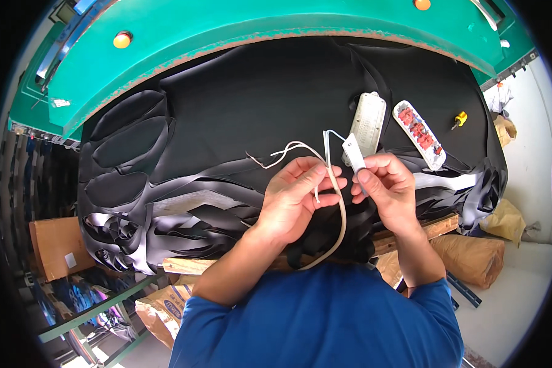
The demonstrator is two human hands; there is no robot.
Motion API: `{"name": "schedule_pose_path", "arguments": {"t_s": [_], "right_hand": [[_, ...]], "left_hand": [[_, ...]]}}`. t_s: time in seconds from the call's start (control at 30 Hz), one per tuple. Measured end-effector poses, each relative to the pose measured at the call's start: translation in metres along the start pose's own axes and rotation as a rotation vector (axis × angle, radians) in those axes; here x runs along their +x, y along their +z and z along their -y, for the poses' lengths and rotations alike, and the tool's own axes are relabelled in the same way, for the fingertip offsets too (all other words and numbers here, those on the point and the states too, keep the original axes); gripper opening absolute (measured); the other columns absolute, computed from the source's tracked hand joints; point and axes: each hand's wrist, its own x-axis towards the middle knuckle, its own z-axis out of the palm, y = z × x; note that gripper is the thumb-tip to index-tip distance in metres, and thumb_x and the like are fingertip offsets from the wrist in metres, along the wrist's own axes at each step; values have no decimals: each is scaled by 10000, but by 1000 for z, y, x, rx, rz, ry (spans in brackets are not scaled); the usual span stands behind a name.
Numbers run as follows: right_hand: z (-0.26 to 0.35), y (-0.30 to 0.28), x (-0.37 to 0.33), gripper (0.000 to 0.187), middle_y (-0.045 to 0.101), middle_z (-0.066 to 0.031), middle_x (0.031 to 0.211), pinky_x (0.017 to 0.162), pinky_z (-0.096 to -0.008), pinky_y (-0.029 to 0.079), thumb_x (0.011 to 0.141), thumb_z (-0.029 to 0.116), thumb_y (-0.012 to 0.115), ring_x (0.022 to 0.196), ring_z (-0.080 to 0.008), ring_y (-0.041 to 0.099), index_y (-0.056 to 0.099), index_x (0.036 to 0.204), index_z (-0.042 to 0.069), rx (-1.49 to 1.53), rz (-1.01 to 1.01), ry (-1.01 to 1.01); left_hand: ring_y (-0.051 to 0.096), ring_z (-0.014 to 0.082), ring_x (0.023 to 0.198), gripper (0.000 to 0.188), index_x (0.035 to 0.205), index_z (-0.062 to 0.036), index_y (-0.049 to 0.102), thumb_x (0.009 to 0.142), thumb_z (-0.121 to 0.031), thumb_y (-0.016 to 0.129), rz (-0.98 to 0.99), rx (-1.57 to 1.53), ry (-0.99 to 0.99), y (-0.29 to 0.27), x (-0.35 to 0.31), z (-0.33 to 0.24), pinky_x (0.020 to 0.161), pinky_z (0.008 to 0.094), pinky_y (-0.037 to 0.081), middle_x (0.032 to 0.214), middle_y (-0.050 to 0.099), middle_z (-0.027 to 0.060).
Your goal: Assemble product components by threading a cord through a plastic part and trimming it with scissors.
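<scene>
Already the left hand [297, 196] had its fingers pinched narrow around a thin beige cord [342, 214], which looped below them, while the right hand [386, 184] gripped a small flat white tag [354, 150] at its fingertips. Likely the smooth, limp cord could slip free beyond the fingers onto the matte black sheet [257, 104] and its glossy cut strips.

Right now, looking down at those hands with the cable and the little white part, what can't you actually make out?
All in the head view:
- Small white part: its lower end is covered by the right hand.
- Beige cable: its lower loop drops past the table edge against the blue shirt.
- Left hand: its palm side is turned away.
- Thin wire tips: too small to tell.
- Green machine: cut off by the top edge.
</scene>
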Motion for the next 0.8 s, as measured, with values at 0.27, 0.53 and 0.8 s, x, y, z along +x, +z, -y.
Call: {"name": "schedule_pose_path", "arguments": {"t_s": [0.27, 0.53, 0.8], "right_hand": [[-8, -6, -9, 183, 639, -60, 905, 667, -216, 514, 876, -1, 625, 749, -91, 610, 609, 1058, -1, -87, -56, -227], [-2, -3, -13, 195, 628, -69, 932, 685, -205, 489, 861, -32, 631, 785, -81, 591, 617, 1054, -8, -112, 1, -314], [11, 6, -13, 215, 643, -110, 846, 662, -262, 496, 767, -80, 693, 744, -189, 621, 636, 965, -18, -523, 22, -627]], "left_hand": [[614, 338, 1048, 177, 1019, -66, 490, 986, -236, 455, 96, -140, -40, 11, -17, 11, 825, 426, 562, 1105, 598, 133], [591, 253, 1078, 149, 1043, -38, 554, 916, -112, 579, 117, -227, 49, 4, -16, 19, 975, 423, 464, 1066, 620, 118], [626, 234, 1013, 106, 979, -9, 643, 896, -57, 599, -8, -68, 245, 2, -14, 24, 922, 378, 517, 1007, 661, 116]]}}
